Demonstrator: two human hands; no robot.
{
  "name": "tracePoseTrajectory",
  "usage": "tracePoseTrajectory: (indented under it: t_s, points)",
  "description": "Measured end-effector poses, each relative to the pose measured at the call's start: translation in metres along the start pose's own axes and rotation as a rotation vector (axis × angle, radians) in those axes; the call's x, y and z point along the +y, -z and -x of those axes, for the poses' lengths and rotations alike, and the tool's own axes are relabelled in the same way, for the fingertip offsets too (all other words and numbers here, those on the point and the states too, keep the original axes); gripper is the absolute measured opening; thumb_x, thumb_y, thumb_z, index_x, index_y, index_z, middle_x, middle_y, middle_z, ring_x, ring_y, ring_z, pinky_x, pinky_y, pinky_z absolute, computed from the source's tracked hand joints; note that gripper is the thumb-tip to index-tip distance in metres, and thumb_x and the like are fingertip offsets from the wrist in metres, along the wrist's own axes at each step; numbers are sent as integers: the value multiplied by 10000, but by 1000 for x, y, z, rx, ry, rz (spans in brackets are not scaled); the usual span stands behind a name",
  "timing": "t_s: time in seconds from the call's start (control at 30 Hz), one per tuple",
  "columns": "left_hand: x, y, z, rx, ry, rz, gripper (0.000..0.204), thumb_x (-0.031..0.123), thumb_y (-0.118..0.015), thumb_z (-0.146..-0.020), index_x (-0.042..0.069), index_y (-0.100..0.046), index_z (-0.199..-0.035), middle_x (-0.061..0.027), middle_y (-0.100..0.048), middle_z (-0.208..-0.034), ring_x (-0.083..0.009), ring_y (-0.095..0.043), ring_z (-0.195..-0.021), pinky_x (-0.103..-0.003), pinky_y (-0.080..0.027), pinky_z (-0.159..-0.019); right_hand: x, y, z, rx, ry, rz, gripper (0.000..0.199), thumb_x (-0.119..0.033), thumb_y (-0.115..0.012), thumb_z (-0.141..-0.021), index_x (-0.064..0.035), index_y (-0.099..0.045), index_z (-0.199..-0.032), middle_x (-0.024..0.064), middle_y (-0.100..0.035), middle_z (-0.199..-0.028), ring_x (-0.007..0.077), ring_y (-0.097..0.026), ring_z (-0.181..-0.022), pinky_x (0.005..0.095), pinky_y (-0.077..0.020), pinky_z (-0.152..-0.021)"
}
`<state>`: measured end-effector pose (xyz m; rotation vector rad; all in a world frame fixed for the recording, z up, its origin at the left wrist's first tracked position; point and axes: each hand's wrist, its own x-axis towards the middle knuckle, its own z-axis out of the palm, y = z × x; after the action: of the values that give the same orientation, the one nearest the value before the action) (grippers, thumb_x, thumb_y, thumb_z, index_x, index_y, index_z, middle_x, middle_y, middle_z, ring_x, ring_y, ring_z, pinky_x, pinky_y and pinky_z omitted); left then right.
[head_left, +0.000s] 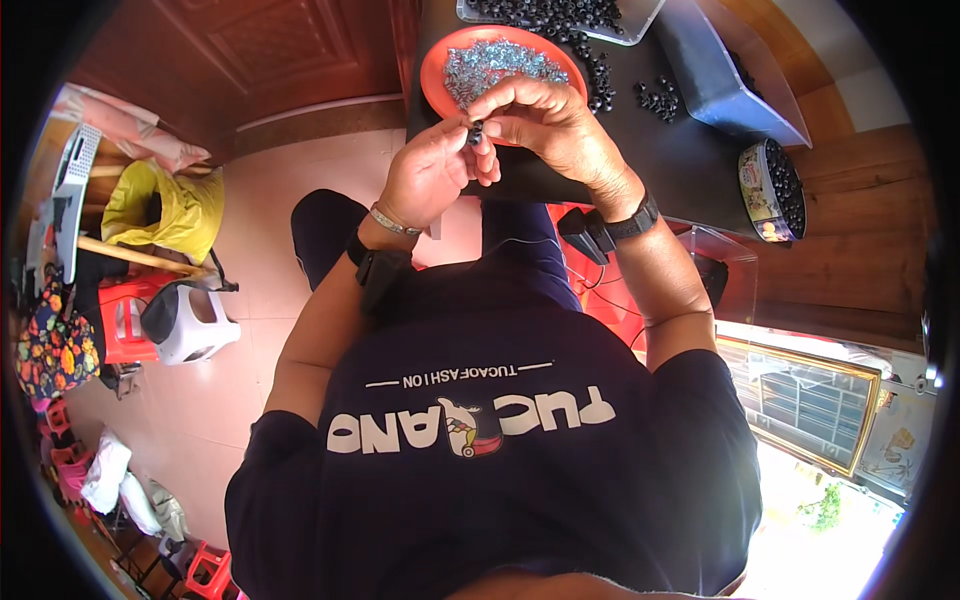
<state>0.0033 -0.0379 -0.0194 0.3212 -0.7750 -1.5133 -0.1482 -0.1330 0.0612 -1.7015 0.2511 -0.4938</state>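
Just over the near edge of the dark table (690, 190), my two hands meet. A small black round piece (475, 132) is pinched between the fingertips of my left hand (430, 175). My right hand (560, 135) comes in from the other side, its thumb and forefinger closed on the same piece. Whether a metal part sits in it is too small to tell. Behind the fingers is a red round plate (433, 75) holding many small shiny metal pieces (495, 62). Loose black pieces (657, 98) like the held one lie to the plate's right.
At the back, a clear tub (640, 22) holds a heap of black pieces. On the right stand a blue bin (715, 85) and a round tub (765, 200) filled with black pieces. A yellow bag (165, 210) and a white stool (200, 325) are at the left.
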Motion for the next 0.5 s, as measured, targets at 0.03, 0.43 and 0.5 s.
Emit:
tracePoseTrajectory:
  t_s: [0.03, 0.43, 0.5]
  points:
    - [0, 0, 0, -15, -3, 0, 226, 211, -412, -953, 25, -541, -948, -76, -554, -850, -224, -570, -799, -323, -456, -726, -1, 0, 0, -15, 12, 5, 190, 66, -569, -866, -15, -631, -1026, 38, -629, -940, 122, -613, -892, 261, -516, -799]
    - [0, -1, 1, 0, -27, -22, 227, 215, -411, -953, 31, -537, -1000, -71, -563, -863, -222, -576, -807, -330, -458, -743, 4, -3, -2, -38, 69, 37, 139, 52, -560, -875, 29, -626, -995, 54, -620, -896, 121, -618, -800, 258, -517, -724]
    - [0, -2, 1, 15, -19, -13, 225, 216, -412, -953, 34, -539, -990, -74, -567, -858, -222, -578, -805, -331, -459, -744, 6, -4, -2, -44, 103, 29, 130, 40, -565, -878, 31, -626, -992, 51, -618, -885, 119, -615, -787, 255, -515, -717]
